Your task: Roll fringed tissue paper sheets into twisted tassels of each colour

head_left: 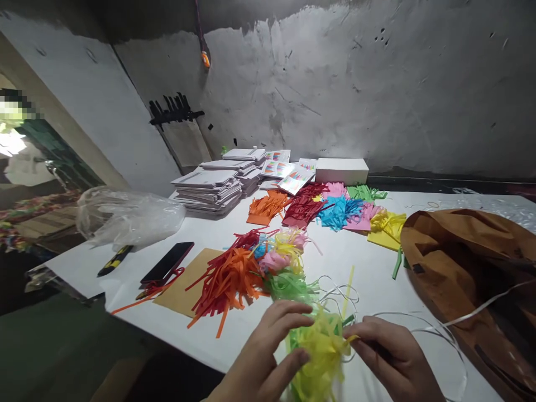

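A bunch of yellow fringed paper (320,352), with green strips under it, lies at the table's front edge between my hands. My left hand (272,346) curves along its left side, thumb and fingers apart and lightly touching the fringe. On the right, my right hand (391,354) pinches a yellow strip at the edge of the bunch between thumb and forefinger. White string (341,290) loops on the table just behind the bunch. Beyond my left hand, a green fringe (293,286) adjoins a string of orange (240,273), red, pink, blue and yellow fringes.
Several coloured fringed bundles (301,209) lie farther back. Behind them are stacked white cards (209,190) and a white box (341,170). A brown bag (456,245) stands right. Left are a phone (168,263), a cutter knife (115,261), brown card (178,298) and a plastic bag (134,215).
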The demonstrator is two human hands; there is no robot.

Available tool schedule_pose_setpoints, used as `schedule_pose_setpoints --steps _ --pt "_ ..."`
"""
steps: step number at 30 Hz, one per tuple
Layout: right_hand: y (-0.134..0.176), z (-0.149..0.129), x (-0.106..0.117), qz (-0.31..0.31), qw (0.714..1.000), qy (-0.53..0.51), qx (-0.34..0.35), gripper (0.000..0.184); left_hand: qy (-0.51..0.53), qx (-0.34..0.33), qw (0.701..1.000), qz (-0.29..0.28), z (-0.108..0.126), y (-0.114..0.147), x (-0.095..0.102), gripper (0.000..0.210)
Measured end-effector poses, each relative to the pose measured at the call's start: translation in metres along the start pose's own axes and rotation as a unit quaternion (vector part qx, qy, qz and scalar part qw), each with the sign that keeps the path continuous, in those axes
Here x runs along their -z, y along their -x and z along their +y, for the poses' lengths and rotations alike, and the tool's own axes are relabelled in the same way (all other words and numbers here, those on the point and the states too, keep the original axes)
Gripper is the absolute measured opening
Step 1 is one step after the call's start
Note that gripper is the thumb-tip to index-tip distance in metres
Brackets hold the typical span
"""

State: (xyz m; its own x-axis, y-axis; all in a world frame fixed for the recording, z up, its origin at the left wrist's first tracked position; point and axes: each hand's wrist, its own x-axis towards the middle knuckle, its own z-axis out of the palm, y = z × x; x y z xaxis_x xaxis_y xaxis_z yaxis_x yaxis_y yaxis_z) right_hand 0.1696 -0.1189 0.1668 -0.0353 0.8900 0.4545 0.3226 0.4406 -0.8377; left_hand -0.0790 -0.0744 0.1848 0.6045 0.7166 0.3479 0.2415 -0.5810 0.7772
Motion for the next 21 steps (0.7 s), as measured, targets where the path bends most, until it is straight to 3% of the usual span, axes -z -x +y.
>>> schedule_pose_setpoints --steps 3,7,12,16,21 --pt "0.002 0.001 -0.011 0.004 0.998 -0.065 -0.019 0.021 0.043 -0.013 0.999 -0.017 0.004 -0.010 -0.020 0.020" --pt "0.008 0.011 -0.024 0.016 0.997 -0.062 -0.041 0.028 0.079 0.012 0.997 0.024 -0.007 -0.015 -0.050 0.025" --pt "0.015 0.018 -0.024 0.034 0.985 -0.060 -0.157 0.033 0.171 0.089 0.979 0.064 -0.014 -0.011 -0.057 0.029" --pt "0.018 0.020 -0.019 0.035 0.984 -0.048 -0.168 0.036 0.274 0.202 0.934 0.108 -0.021 -0.006 -0.067 0.033" --pt "0.035 0.021 -0.026 0.067 0.991 -0.053 -0.099 0.030 0.386 0.282 0.863 0.164 -0.027 -0.009 -0.078 0.037"
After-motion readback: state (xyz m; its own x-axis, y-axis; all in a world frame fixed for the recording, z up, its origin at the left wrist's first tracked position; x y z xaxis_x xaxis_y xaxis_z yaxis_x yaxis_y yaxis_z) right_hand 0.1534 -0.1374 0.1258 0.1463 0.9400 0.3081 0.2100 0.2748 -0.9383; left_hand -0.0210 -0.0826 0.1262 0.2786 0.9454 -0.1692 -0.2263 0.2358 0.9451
